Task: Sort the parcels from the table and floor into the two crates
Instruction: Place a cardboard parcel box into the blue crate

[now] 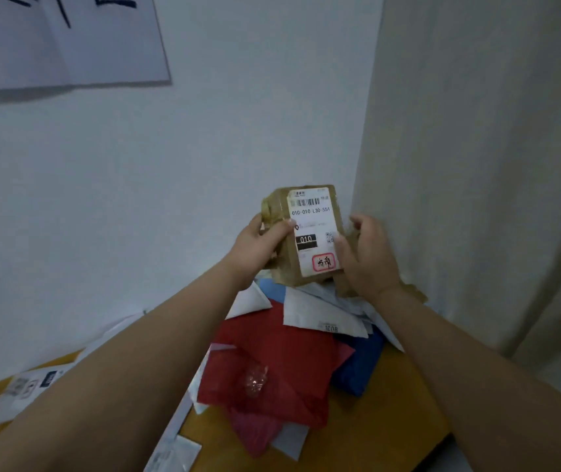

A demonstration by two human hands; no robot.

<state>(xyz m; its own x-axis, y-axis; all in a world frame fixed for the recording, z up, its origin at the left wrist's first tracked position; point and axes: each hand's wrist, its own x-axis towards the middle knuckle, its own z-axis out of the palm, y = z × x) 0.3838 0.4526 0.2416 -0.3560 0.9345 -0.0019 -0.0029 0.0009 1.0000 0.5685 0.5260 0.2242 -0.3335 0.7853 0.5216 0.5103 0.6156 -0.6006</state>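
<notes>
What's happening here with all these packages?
A person is sorting parcels. Both hands, left hand and right hand, hold a small brown box up with its shipping label facing the camera. Below it, a red bag, a blue bag and white envelopes lie piled on the wooden table. No crate is in view.

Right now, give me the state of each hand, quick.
Left hand: grip closed on the brown cardboard parcel, thumb across its labelled face.
Right hand: grip closed on the same parcel's right edge.
</notes>
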